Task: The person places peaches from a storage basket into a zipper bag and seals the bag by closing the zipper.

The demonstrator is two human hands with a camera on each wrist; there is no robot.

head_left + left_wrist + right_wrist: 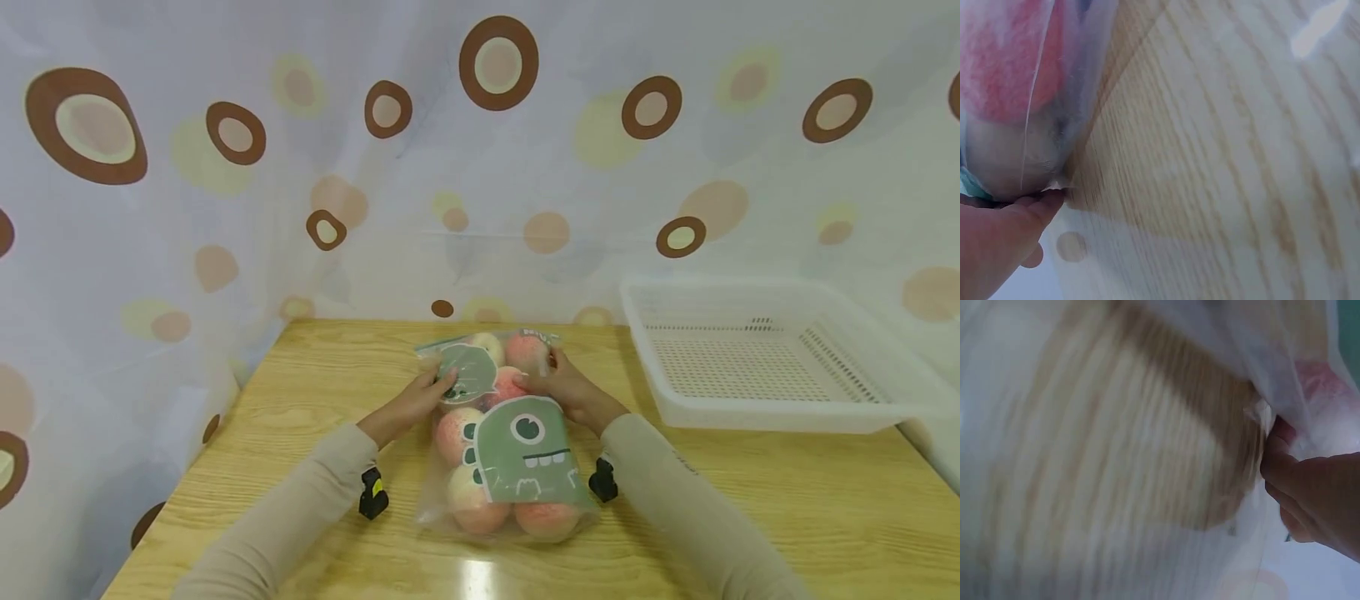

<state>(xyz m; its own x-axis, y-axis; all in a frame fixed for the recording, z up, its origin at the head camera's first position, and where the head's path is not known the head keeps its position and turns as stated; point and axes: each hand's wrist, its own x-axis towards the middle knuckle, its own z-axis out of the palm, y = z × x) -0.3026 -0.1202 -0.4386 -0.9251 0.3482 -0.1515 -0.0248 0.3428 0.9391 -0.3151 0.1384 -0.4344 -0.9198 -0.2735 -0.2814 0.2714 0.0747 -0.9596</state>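
Note:
A clear plastic bag with a green one-eyed monster print lies on the wooden table, filled with several pinkish-yellow peaches. My left hand grips the bag's left side near its top, thumb over the smaller green print. On the opposite side, my right hand holds the upper right edge, its thumb across the front. The left wrist view has the left hand at the bag's edge below a reddish peach. Fingers of the right hand pinch the film in the right wrist view.
A white perforated plastic basket stands on the right of the wooden table. Behind the table hangs a pale curtain printed with brown and yellow circles. Black wrist devices sit under both sleeves.

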